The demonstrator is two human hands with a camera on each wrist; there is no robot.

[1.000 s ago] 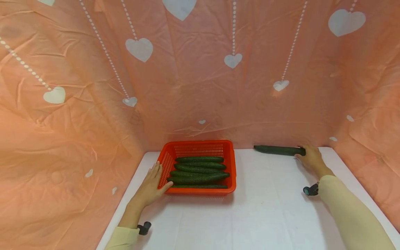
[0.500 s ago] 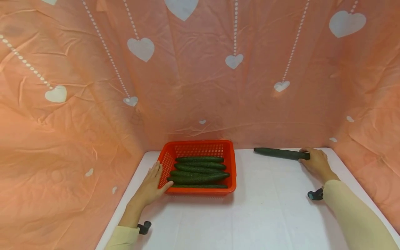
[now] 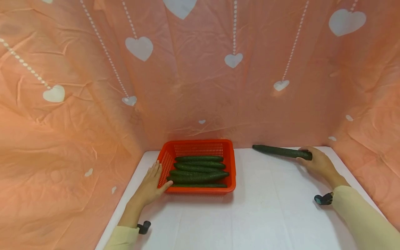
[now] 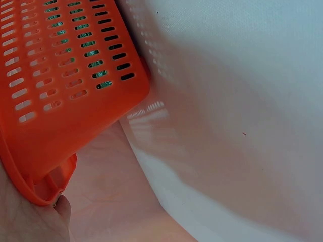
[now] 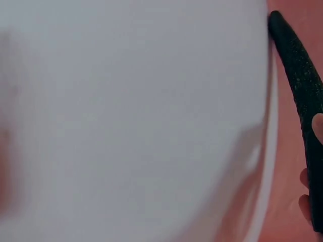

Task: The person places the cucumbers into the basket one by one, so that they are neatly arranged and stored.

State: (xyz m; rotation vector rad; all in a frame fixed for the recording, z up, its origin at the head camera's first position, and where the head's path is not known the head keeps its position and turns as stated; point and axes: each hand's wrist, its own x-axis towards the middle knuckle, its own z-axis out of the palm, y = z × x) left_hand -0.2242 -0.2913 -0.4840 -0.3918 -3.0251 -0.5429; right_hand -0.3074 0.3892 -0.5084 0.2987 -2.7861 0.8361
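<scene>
A cucumber (image 3: 278, 151) lies lengthwise near the back edge of the table at the right. My right hand (image 3: 318, 163) grips its right end, thumb on the near side; fingertips (image 5: 317, 127) show around it in the right wrist view. The red plastic basket (image 3: 232, 166) stands left of the middle, with several cucumbers (image 3: 200, 178) lying side by side in it. My left hand (image 3: 150, 185) rests on the basket's left rim, fingers straight and thumb over the front corner. In the left wrist view, part of that hand (image 4: 35, 222) touches the rim.
A white-covered table (image 3: 250, 215) carries everything. Orange cloth with white hearts (image 3: 200, 86) hangs behind it and at both sides. A small black device (image 3: 323, 199) sits at the right wrist, another (image 3: 144, 227) at the left.
My right hand has moved a little to the right and toward me, drawing the cucumber's gripped end with it. The left hand and the basket have stayed put.
</scene>
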